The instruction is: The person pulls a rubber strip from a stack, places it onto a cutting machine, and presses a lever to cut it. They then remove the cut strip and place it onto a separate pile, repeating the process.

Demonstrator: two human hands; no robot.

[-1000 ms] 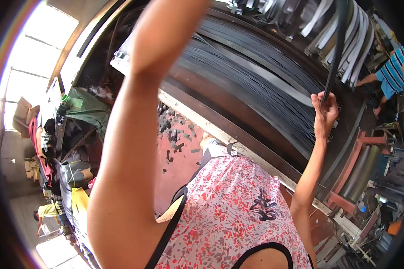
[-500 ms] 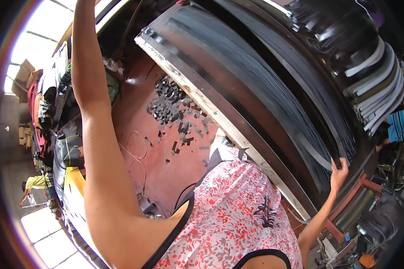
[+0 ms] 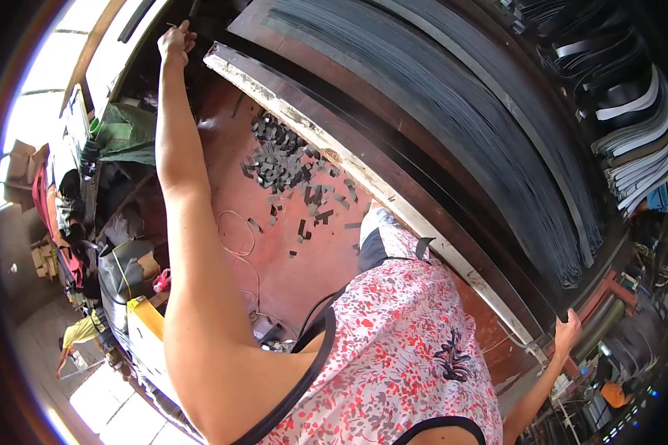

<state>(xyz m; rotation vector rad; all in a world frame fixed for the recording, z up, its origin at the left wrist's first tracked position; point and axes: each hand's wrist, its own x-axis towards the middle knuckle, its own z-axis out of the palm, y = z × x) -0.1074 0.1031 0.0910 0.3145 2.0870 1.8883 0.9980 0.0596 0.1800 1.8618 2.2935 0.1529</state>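
My left hand (image 3: 177, 42) is stretched far out past the table's far left corner, its fingers pinched together. What they hold is lost against the dark background. At the table's near right corner my right hand (image 3: 568, 331) is closed, with the thumb up, at the end of a long black strip (image 3: 423, 172). This strip runs along the front of the dark table (image 3: 364, 122). Behind it, a thick bundle of long thin black strips (image 3: 453, 111) lies lengthwise on the tabletop, with a second bundle (image 3: 527, 111) beyond.
A pale wooden edge (image 3: 304, 133) fronts the table. Small black offcuts (image 3: 274, 156) are heaped on the red floor (image 3: 274, 252), near a loose cable (image 3: 237, 252). Folded strips (image 3: 642, 156) hang at the far right. A person in yellow (image 3: 82, 331) is at the far left.
My right hand has moved down from the strips to the table corner, and the curved grey strip end beside it is gone. My left hand has come into view at the upper left.
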